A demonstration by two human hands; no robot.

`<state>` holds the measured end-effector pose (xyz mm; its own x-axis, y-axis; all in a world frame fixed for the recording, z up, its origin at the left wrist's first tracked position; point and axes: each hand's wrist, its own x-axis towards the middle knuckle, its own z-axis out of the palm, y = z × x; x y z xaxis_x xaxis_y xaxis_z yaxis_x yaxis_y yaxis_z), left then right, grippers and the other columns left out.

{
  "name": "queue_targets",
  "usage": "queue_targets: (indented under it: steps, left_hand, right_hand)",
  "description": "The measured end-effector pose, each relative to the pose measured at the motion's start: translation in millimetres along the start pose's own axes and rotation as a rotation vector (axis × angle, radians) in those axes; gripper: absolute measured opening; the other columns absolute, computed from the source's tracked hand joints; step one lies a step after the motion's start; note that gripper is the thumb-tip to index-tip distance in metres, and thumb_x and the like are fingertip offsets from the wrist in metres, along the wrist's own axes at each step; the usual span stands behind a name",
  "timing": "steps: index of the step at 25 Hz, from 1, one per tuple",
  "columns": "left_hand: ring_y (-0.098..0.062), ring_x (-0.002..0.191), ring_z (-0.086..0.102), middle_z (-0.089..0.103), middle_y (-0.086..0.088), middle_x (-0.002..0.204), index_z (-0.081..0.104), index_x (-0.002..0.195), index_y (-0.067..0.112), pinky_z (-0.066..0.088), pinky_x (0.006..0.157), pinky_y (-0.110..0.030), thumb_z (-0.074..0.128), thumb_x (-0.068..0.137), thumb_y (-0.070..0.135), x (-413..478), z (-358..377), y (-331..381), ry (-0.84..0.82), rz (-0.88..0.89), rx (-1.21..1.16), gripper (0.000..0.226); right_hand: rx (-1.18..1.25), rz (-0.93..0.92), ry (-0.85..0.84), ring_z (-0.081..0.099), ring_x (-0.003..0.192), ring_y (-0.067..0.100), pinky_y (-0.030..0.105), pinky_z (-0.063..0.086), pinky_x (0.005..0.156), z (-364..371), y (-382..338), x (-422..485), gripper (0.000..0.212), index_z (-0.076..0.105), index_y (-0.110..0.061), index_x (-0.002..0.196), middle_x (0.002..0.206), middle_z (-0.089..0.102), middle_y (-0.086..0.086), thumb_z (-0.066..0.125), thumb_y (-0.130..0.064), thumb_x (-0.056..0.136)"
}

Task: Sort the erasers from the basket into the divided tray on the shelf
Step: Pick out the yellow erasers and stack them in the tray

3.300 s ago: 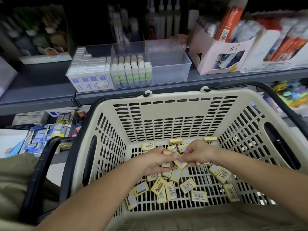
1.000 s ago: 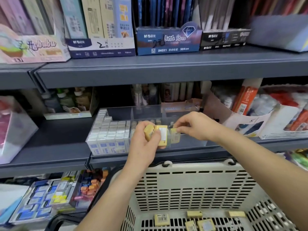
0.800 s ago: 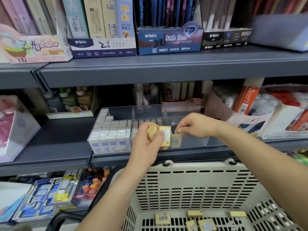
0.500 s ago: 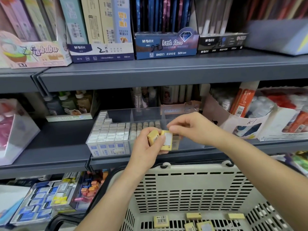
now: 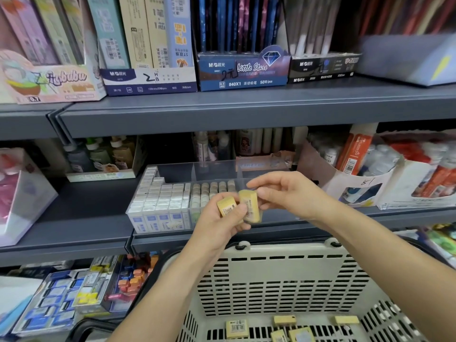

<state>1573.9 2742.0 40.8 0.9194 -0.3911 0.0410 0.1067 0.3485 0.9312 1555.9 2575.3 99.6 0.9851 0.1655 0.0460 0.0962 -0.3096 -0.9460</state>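
Note:
My left hand (image 5: 223,224) holds a small stack of yellow erasers (image 5: 228,205) in front of the clear divided tray (image 5: 217,169) on the middle shelf. My right hand (image 5: 286,193) pinches the top of one yellow eraser (image 5: 250,206) in that stack. The tray's left compartment is packed with white and blue erasers (image 5: 158,203), the middle one holds a row of round white ones (image 5: 209,191), and the right compartment sits behind my hands. Several yellow erasers (image 5: 237,328) lie on the floor of the cream basket (image 5: 283,275) below.
A grey shelf (image 5: 246,107) above carries pencil boxes (image 5: 241,67). Right of the tray stand open cartons of glue and correction items (image 5: 355,169). A lower shelf at left holds small boxed erasers (image 5: 74,299). The basket's black handle (image 5: 86,328) curves at bottom left.
I lifted a handful of yellow erasers from the basket up to the tray. My right hand set one down at the tray's right compartment, then came back to the stack and gripped another.

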Motion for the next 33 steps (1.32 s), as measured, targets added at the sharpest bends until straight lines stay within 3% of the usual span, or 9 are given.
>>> queue_targets:
  steps: [3,9,14,16,18,22,25,29,33]
  left_hand:
    - [-0.015,0.075,0.065,0.069,0.000,0.080,0.054,0.093,0.016,0.051,0.059,-0.020,0.062,0.084,0.004,1.4,-0.1,-1.1,0.071,0.047,0.081,0.017]
    - [-0.006,0.066,0.065,0.068,0.003,0.077,0.057,0.095,0.018,0.053,0.058,-0.020,0.064,0.085,0.007,0.2,-0.4,-2.0,0.085,0.110,0.270,0.017]
    - [-0.009,0.070,0.063,0.067,0.000,0.079,0.047,0.098,0.015,0.050,0.055,-0.024,0.038,0.092,0.001,1.0,-3.6,3.9,0.142,0.092,0.168,0.017]
    - [-0.007,0.078,0.065,0.066,-0.002,0.090,0.050,0.096,0.014,0.052,0.059,-0.022,0.044,0.093,0.002,-2.1,-1.9,4.6,0.121,0.136,0.260,0.013]
    - [-0.007,0.087,0.063,0.064,0.001,0.096,0.056,0.095,0.019,0.053,0.067,-0.021,0.052,0.091,0.007,-5.1,-1.8,5.3,0.101,0.221,0.346,0.014]
    - [-0.009,0.096,0.060,0.063,0.006,0.101,0.060,0.097,0.034,0.051,0.082,-0.024,0.059,0.088,0.009,-3.6,-5.8,7.3,0.119,0.289,0.543,0.027]
    - [-0.009,0.090,0.065,0.065,0.004,0.100,0.057,0.097,0.029,0.054,0.069,-0.020,0.058,0.087,0.000,-3.0,-2.7,6.2,0.142,0.211,0.389,0.030]
    - [-0.006,0.084,0.066,0.066,0.000,0.098,0.056,0.097,0.023,0.053,0.064,-0.016,0.059,0.086,-0.002,-2.9,-1.4,5.5,0.137,0.191,0.342,0.028]
    - [-0.007,0.083,0.066,0.066,-0.002,0.097,0.057,0.094,0.023,0.054,0.064,-0.018,0.060,0.085,-0.002,-4.6,1.5,4.7,0.124,0.176,0.332,0.027]
  right_hand:
    - [-0.063,0.043,0.029,0.070,0.077,0.010,0.017,0.055,0.070,-1.7,-0.4,-1.8,0.007,0.070,-0.019,0.087,0.080,0.074,0.000,0.066,-0.016,0.083]
    - [-0.310,-0.019,0.002,0.064,0.065,0.002,0.014,0.052,0.058,-6.4,-16.1,4.2,0.011,0.070,-0.020,0.085,0.079,0.072,0.004,0.066,-0.010,0.083]
    - [-0.523,0.000,0.285,0.063,0.087,0.013,0.019,0.047,0.081,-30.1,-14.0,27.1,0.016,0.071,-0.017,0.098,0.092,0.069,0.001,0.063,-0.011,0.086]
    - [-0.702,0.011,0.280,0.058,0.088,0.009,0.011,0.037,0.077,-24.1,-3.2,34.5,0.017,0.072,-0.017,0.101,0.095,0.068,-0.002,0.063,-0.015,0.086]
    - [-0.761,0.040,0.199,0.057,0.092,0.008,0.014,0.038,0.080,-14.5,7.5,37.8,0.016,0.072,-0.020,0.100,0.099,0.068,-0.005,0.063,-0.020,0.086]
    - [-0.815,0.132,-0.008,0.060,0.103,0.011,0.027,0.045,0.094,-5.6,19.3,39.5,0.019,0.070,-0.022,0.104,0.109,0.068,-0.005,0.058,-0.022,0.091]
    - [-0.855,0.100,-0.028,0.058,0.106,0.011,0.028,0.044,0.096,-5.3,16.5,36.5,0.024,0.068,-0.023,0.111,0.115,0.066,-0.006,0.052,-0.024,0.093]
    - [-0.681,-0.074,0.119,0.064,0.084,0.007,0.029,0.051,0.079,-0.2,-0.1,23.6,0.021,0.072,-0.024,0.099,0.088,0.071,-0.010,0.055,-0.032,0.091]
    - [-0.513,-0.092,0.005,0.066,0.071,0.000,0.022,0.054,0.076,8.6,-13.7,12.6,0.014,0.071,-0.020,0.098,0.076,0.068,-0.013,0.061,-0.021,0.089]
